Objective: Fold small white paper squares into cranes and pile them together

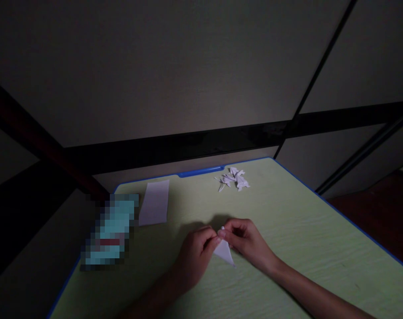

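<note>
Between my two hands is a small piece of folded white paper [225, 253], its pointed corner hanging down toward me. My left hand [196, 252] pinches the paper's upper left part between thumb and fingers. From the other side, my right hand [246, 241] grips the top tip, with its thumb pressed close to the left one. The fingers hide most of the upper folds. Farther back on the table lies a cluster of small folded white paper figures [237, 178].
A stack or sheet of white paper [154, 202] lies at the back left of the pale green table [287, 212]. Beside it is a blurred-out turquoise object [116, 223]. A blue handle-like strip [201, 171] edges the table's far side, before wooden panels.
</note>
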### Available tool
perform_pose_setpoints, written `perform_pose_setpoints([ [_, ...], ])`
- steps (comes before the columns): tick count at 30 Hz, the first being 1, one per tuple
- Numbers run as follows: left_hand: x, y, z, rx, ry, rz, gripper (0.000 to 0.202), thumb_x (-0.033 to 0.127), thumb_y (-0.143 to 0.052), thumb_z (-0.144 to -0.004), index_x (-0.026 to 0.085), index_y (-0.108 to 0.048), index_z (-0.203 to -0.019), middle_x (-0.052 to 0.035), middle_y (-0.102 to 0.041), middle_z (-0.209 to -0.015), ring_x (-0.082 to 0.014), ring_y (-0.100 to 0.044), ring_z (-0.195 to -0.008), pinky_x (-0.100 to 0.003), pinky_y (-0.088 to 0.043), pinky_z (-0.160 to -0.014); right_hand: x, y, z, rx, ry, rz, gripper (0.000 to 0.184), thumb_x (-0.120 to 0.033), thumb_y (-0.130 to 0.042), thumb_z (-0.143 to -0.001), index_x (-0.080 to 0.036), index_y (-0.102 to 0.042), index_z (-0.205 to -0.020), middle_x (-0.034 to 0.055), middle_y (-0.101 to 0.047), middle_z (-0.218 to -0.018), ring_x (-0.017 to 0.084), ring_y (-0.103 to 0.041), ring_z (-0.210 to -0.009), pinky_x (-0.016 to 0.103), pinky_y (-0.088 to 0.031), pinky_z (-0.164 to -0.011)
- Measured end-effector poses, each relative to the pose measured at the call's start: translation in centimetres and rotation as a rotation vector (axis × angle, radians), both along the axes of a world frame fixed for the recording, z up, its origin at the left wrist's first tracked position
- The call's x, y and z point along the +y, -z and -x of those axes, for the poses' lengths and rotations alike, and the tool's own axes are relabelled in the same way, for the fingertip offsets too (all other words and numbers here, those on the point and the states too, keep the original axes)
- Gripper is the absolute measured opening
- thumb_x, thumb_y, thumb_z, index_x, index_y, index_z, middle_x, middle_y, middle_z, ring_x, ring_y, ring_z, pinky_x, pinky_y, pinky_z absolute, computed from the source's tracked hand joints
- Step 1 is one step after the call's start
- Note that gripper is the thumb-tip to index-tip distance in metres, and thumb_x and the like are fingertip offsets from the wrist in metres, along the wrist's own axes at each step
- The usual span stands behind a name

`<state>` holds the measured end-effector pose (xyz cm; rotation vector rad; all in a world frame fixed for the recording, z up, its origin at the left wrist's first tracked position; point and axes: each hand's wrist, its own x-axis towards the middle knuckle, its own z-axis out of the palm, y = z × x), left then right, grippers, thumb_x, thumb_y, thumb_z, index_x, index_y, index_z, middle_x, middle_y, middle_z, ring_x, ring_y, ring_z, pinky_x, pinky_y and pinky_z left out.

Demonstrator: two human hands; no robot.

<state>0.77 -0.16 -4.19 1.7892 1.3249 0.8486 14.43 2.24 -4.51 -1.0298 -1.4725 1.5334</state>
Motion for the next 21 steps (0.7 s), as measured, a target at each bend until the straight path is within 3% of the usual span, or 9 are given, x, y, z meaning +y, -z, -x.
perform_pose_setpoints([
  [14,-0.18,0.47,-0.25,0.019,-0.035,-0.031,0.024,0.022,-0.039,-0.076,0.016,-0.043,-0.053,0.0028,-0.041,-0.054,-0.0101,-0.04,-0.054,-0.021,-0.028,-0.052,-0.36,0.29,-0.1,-0.047,-0.068,0.014,0.034,-0.046,-0.049,-0.069,-0.014,-0.047,-0.058,-0.0075,-0.039,-0.038,0.003,-0.031,-0.032,0.015,-0.023,-0.032],
  [17,-0.07,0.5,-0.26,-0.056,-0.065,0.013,0.023,0.023,-0.04,-0.075,0.016,-0.044,-0.053,0.0031,-0.041,-0.053,-0.0093,-0.038,-0.052,-0.02,-0.029,-0.05,-0.33,0.3,-0.08,-0.027,-0.061,0.021,0.033,-0.045,-0.048,-0.071,-0.014,-0.048,-0.059,-0.0075,-0.039,-0.037,0.003,-0.031,-0.031,0.015,-0.023,-0.032],
  [21,0.23,0.42,-0.02,-0.268,-0.048,0.183,0.016,0.026,-0.047,-0.069,0.014,-0.053,-0.061,0.0029,-0.045,-0.053,-0.0076,-0.038,-0.047,-0.018,-0.03,-0.043,-0.38,-0.08,-0.01,0.048,0.059,0.0,0.034,-0.042,-0.05,-0.071,-0.014,-0.046,-0.053,-0.0066,-0.042,-0.037,0.004,-0.035,-0.032,0.016,-0.027,-0.034],
])
